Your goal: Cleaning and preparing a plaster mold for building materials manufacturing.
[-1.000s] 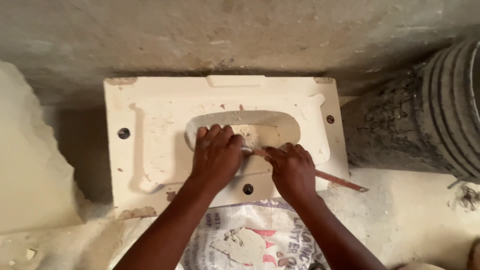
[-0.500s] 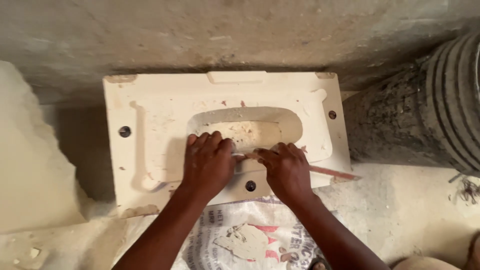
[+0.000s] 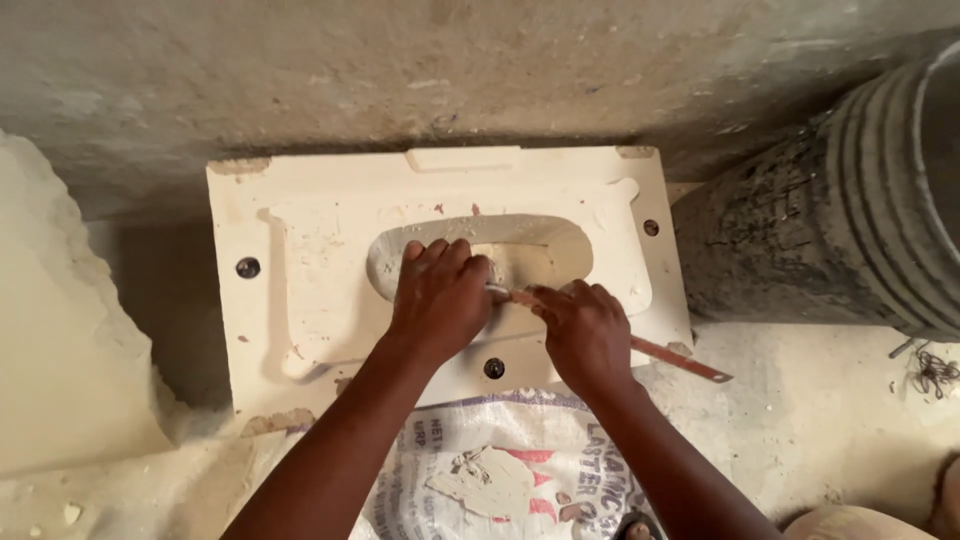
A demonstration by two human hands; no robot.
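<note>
A cream plaster mould block [image 3: 310, 270] lies flat before me, with an oval hollow [image 3: 545, 250] in its middle and dark bolt holes near its corners. My left hand [image 3: 437, 298] presses down on the near rim of the hollow, fingers together. My right hand [image 3: 583, 335] grips a thin flat reddish blade [image 3: 680, 360]. The blade's tip reaches under my left fingers at the hollow's edge, and its other end sticks out to the right past the mould.
A printed white woven sack [image 3: 500, 470] lies under my forearms. A large dark ribbed drum [image 3: 850, 220] lies on its side at the right. A pale plaster slab [image 3: 60, 330] stands at the left. Behind the mould rises a rough grey wall [image 3: 400, 70].
Both hands have shifted slightly right along the hollow's near rim, the blade moving with them. The mould has stayed put.
</note>
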